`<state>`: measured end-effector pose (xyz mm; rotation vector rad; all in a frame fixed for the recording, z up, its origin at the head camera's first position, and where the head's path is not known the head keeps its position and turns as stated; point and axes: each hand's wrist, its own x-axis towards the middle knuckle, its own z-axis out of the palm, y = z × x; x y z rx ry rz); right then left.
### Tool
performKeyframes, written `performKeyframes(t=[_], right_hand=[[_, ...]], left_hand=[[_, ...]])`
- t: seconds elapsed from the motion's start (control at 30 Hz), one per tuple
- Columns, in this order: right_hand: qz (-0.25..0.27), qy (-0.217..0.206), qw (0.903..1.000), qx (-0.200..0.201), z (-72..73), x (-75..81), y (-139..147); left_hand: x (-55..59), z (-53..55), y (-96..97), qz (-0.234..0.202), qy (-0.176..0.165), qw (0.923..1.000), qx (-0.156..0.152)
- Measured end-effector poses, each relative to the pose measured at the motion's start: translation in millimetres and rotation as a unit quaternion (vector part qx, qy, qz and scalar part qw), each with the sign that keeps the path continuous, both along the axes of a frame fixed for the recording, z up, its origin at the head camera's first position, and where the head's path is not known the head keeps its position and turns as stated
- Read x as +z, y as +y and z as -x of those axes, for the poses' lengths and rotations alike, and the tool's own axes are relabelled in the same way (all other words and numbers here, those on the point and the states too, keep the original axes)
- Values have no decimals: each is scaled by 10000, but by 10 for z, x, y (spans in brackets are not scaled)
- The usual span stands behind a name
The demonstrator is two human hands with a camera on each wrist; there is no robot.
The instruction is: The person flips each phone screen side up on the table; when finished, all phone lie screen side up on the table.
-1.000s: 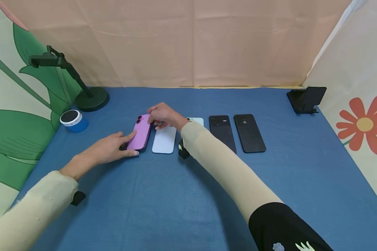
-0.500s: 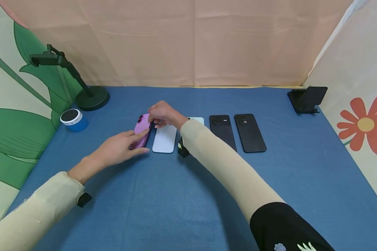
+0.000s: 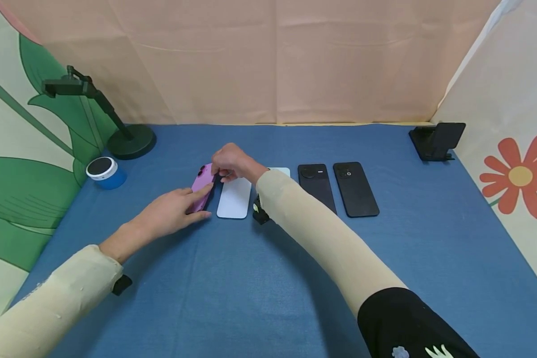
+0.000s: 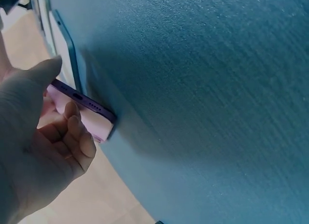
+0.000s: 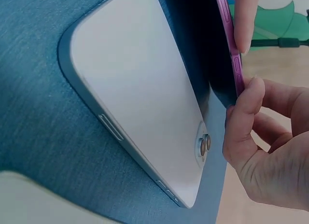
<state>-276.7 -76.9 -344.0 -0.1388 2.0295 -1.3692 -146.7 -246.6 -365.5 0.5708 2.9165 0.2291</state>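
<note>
My right hand point(image 3: 232, 161) pinches the upper right edge of a pink-purple smartphone point(image 3: 203, 175). Its right edge is raised off the cloth, and the dark screen side point(image 5: 217, 55) shows underneath in the right wrist view. Reaching across the phone's lower half, my left hand point(image 3: 172, 211) touches that same edge with a straight index finger. The left thumb lies near the bottom end, where the port edge point(image 4: 79, 97) shows in the left wrist view; the other left fingers bend by the phone's back. Beside it lies a white smartphone point(image 3: 232, 201), back up.
A pale phone point(image 3: 283, 172) lies partly behind my right forearm. Two black phones point(image 3: 319, 186) point(image 3: 355, 191) continue the row to the right. A black phone stand point(image 3: 440, 141) is at back right; a dark stand point(image 3: 130, 141) and a blue-white round container point(image 3: 106, 173) are at back left.
My left hand has moved to the right over the pink-purple phone, and its index finger now reaches the far edge. My right hand stays at the phone's upper edge.
</note>
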Motion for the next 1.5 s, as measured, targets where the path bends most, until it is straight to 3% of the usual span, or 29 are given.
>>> performKeyframes(t=[0.3, 0.57, 0.7, 0.9, 1.07, 1.17, 1.23, 1.43, 1.5], right_hand=[[-176, 152, 9997, -76, -27, 9, 8], [60, 301, 9995, 114, -40, 13, 39], [275, 276, 9990, 220, -32, 31, 52], [336, 75, 9993, 139, 0, 40, 67], [381, -47, 9991, 163, 13, 14, 105], [406, -178, 9987, 265, 18, -19, 115], [392, -285, 9982, 353, 20, -40, 114], [241, -441, 9971, 576, 17, -81, 89], [242, -479, 9967, 610, 14, -88, 79]], left_hand=[[29, 5, 2, -96, -159, 9998, -88], [87, -14, 22, -4, 496, 9983, -292], [133, -33, 15, 157, 817, 9962, -244], [196, -72, -58, 80, 1131, 9933, 220], [216, -76, -140, -741, 721, 9893, 1027], [192, -66, -196, -1523, 402, 9748, 1580], [181, -57, -226, -2038, 101, 9589, 1970], [191, -20, -266, -3343, -1251, 8922, 2765], [194, -13, -265, -3546, -1501, 8767, 2882]])
